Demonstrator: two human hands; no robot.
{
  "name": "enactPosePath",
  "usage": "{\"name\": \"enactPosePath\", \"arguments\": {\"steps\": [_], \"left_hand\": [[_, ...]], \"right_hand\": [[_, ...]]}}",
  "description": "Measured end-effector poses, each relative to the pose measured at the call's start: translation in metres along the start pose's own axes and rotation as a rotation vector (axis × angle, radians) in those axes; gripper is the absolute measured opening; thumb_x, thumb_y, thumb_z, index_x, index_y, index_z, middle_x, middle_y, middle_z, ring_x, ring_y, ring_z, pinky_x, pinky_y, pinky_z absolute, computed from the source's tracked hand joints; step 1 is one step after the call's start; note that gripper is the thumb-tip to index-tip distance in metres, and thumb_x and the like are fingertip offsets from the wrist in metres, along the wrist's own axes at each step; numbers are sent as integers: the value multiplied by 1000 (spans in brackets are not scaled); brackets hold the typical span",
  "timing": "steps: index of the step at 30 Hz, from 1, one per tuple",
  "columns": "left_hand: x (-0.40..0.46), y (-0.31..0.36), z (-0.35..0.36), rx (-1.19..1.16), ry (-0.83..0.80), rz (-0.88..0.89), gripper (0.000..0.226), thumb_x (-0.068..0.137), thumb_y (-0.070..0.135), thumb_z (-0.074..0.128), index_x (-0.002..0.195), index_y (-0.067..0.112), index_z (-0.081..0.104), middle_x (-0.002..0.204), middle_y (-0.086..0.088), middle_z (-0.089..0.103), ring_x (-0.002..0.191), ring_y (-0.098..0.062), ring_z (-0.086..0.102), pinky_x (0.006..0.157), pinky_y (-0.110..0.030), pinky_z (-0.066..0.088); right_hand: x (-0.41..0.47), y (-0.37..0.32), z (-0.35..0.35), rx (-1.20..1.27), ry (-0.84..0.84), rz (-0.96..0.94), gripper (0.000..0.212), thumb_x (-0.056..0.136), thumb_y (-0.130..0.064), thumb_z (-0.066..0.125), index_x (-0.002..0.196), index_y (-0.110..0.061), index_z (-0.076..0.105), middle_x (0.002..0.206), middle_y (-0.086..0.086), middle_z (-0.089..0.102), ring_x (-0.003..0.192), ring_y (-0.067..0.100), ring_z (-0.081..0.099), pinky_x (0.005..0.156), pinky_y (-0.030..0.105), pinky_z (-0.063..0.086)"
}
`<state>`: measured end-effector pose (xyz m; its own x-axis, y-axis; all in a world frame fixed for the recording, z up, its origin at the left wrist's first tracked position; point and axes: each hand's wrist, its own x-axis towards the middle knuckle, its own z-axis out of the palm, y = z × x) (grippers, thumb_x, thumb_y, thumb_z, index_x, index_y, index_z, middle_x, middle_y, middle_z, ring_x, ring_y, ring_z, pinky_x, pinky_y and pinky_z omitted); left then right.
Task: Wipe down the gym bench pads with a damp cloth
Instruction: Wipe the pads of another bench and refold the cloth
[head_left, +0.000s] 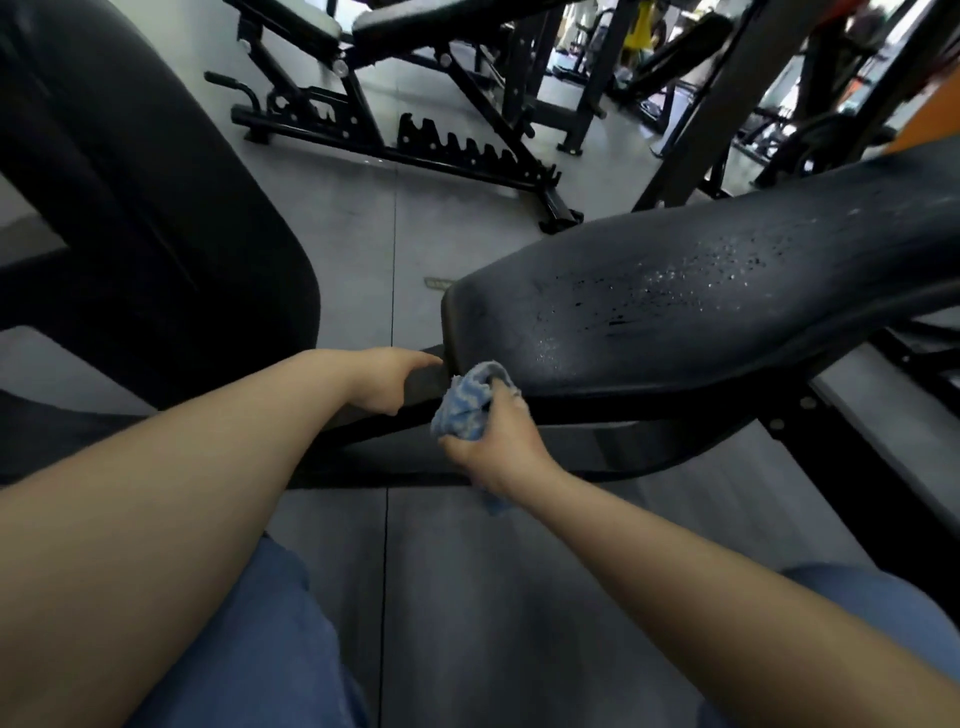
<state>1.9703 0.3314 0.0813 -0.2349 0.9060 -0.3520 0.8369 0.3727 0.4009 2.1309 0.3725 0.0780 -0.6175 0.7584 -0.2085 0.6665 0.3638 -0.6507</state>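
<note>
With the right hand (493, 441) bunching the blue cloth (465, 402), sweep far across the droplet-speckled pad (701, 291) while the left hand (387, 379) grips the frame (423, 384).

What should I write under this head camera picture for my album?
Right hand holds a blue cloth at the wet bench pad's edge.

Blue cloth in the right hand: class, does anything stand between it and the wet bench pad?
Nothing visible does. The right hand grips the blue cloth right at the near end of the bench pad; the left hand holds the frame beside it.
</note>
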Motion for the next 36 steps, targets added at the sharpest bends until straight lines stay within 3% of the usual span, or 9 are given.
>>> {"name": "enactPosePath", "arguments": {"steps": [3, 7, 13, 18, 21, 24, 27, 33, 36], "left_hand": [[-1, 8, -2, -214, 75, 14, 59, 87, 3, 56, 141, 18, 37, 132, -6, 53, 118, -24, 51, 95, -30, 42], [-5, 34, -17, -944, 40, 135, 35, 86, 2, 61, 111, 26, 57, 103, 5, 63, 101, -13, 60, 89, -32, 52], [-5, 57, -37, -1254, 118, 191, 17, 93, 24, 53, 111, 24, 54, 103, 1, 64, 86, -14, 64, 82, -33, 53], [0, 74, -45, -723, 398, 238, 49, 86, 41, 61, 131, 28, 46, 127, 9, 44, 119, -6, 43, 98, -21, 34], [6, 81, -41, -462, 410, 294, 32, 78, 21, 74, 107, 11, 64, 117, 1, 59, 107, -11, 53, 88, -20, 40], [8, 89, -42, -573, 430, 261, 8, 81, 13, 70, 86, 8, 65, 87, -12, 66, 75, -11, 57, 71, -24, 46], [12, 89, -49, -736, 475, 151, 22, 88, 17, 62, 68, 16, 52, 66, -3, 52, 59, -9, 47, 56, -17, 38], [25, 84, -47, -1047, 357, -3, 15, 93, 23, 54, 80, 20, 52, 84, -2, 55, 76, -15, 53, 74, -31, 44], [29, 84, -47, -923, 395, -76, 23, 89, 34, 60, 103, 21, 47, 101, -4, 54, 85, -17, 56, 75, -33, 50]], "right_hand": [[7, -14, -37, -248, 43, -226, 88, 80, -23, 72, 148, -15, 16, 146, 12, 23, 127, 28, 40, 100, 30, 37], [28, -23, -74, -280, 59, -326, 96, 78, -28, 76, 150, -16, 14, 152, 6, 18, 136, 21, 30, 98, 20, 31], [47, -7, -98, -134, 52, -319, 96, 70, -31, 82, 147, -12, 28, 149, 3, 32, 137, 17, 33, 108, 27, 29], [55, 4, -117, -99, -12, -299, 100, 68, -29, 84, 148, -18, 25, 145, 0, 38, 130, 15, 40, 104, 26, 35], [56, 4, -126, -67, -82, -327, 105, 66, -25, 85, 149, -22, 22, 147, -3, 35, 126, 9, 41, 94, 16, 34], [57, 7, -134, -32, -162, -338, 109, 62, -23, 87, 148, -29, 21, 146, -3, 35, 128, 10, 42, 100, 21, 37], [58, 13, -146, -21, -158, -373, 100, 62, -21, 87, 144, -31, 31, 142, -6, 39, 123, 9, 47, 100, 23, 41], [61, 33, -158, 161, -55, -491, 46, 75, -1, 75, 101, -33, 54, 114, -11, 59, 105, 4, 57, 86, 19, 48], [64, 35, -158, 166, 29, -483, 23, 81, -4, 69, 81, -24, 59, 86, -8, 63, 81, 4, 57, 74, 19, 45]]}}
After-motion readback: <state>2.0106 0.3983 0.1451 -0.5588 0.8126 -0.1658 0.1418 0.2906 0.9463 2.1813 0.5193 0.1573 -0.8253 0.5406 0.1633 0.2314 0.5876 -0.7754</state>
